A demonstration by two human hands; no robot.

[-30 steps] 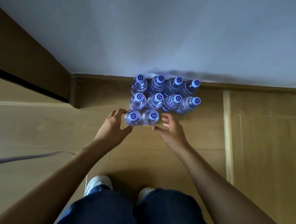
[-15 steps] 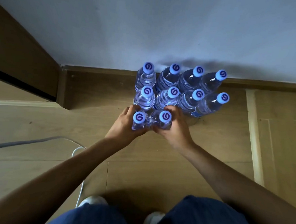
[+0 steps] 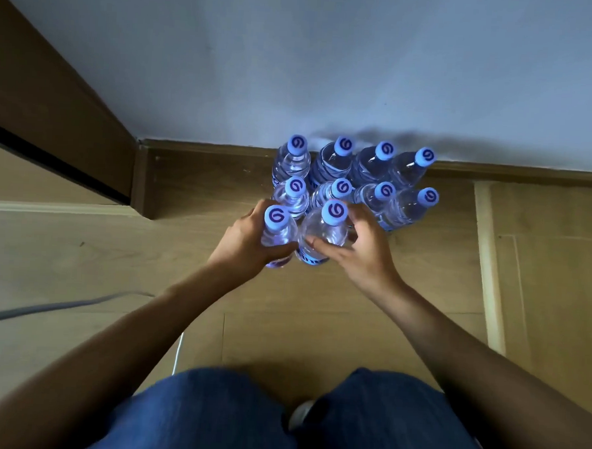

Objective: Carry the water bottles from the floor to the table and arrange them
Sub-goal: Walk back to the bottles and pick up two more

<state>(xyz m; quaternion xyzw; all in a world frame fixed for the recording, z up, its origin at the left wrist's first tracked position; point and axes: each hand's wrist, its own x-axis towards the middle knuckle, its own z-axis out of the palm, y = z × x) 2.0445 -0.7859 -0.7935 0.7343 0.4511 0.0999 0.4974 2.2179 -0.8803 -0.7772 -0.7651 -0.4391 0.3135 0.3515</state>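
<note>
left hand [image 3: 249, 240]: wraps the near-left bottle [image 3: 276, 235] from its left side; fingers [image 3: 255, 212] curl round the far side of the body and the thumb crosses the near side, so the grip is closed on the bottle just under its cap
right hand [image 3: 363, 250]: holds the near-right bottle [image 3: 323, 232] from its right side; the thumb lies across the near face of the body, the other fingers curve round behind it, close below the cap
held pair: the two bottles stand side by side, touching or nearly so, between the two hands; whether their bases rest on the floor [image 3: 80, 247] I cannot tell
remaining bottles [image 3: 355, 179]: eight, in two rows of four, upright on the floor against the wall [image 3: 296, 52]; the nearer row sits just behind the held pair
bottle make: clear ribbed plastic, round bodies narrowing to the neck; smooth round blue caps, each printed with a dark swirl; a blue label band shows low on some
floor: pale wood-look boards with faint seams; a brown skirting strip runs along the foot of the wall
wall: plain, matte, pale grey
cable [image 3: 43, 310]: grey, thin, lies on the floor at the left, well apart from the bottles
legs [image 3: 243, 420]: dark blue denim, at the bottom edge of view
</note>
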